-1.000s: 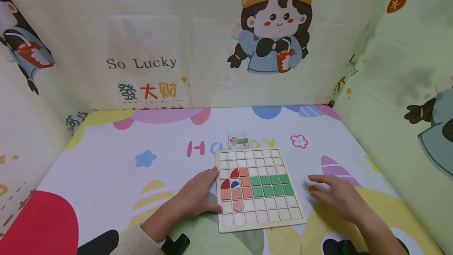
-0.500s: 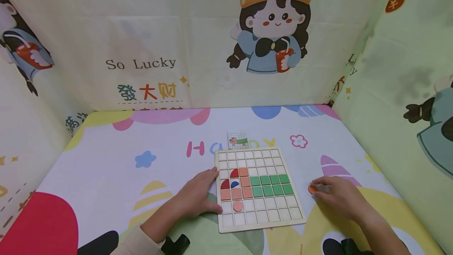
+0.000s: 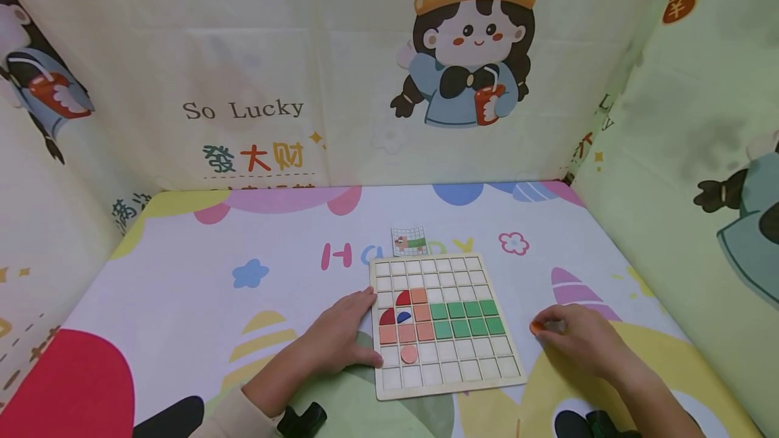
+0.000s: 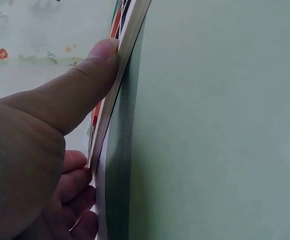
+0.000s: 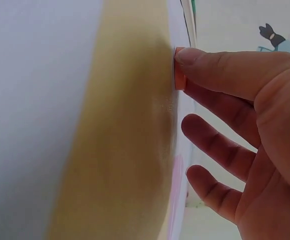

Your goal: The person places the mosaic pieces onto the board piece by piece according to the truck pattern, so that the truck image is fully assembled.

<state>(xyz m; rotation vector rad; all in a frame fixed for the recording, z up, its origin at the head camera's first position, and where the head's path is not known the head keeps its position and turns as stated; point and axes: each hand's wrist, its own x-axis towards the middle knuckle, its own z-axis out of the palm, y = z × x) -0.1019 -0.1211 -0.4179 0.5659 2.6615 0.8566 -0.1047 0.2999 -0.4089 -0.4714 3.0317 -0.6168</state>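
Observation:
A pale wooden grid board (image 3: 447, 351) lies on the table. It bears green square tiles (image 3: 457, 309), salmon square tiles (image 3: 406, 334), two red quarter-circle tiles (image 3: 387, 317), a blue half-circle (image 3: 404, 317) and a salmon disc (image 3: 409, 354). My left hand (image 3: 341, 332) rests along the board's left edge; in the left wrist view its thumb (image 4: 85, 82) presses on that edge, the fingers extended. To the board's right, my right hand (image 3: 578, 338) pinches a small orange disc (image 5: 179, 75) at the table surface. Its thumb lies over the piece, and the other fingers are loosely bent.
A small picture card (image 3: 410, 241) with a coloured grid pattern lies just behind the board. The table is covered by a printed cloth (image 3: 182, 289). Patterned fabric walls (image 3: 359, 73) stand at the back and both sides.
The right hand's spread thumb and fingers have closed in around the orange disc and now pinch it. Left hand and board have stayed in place.

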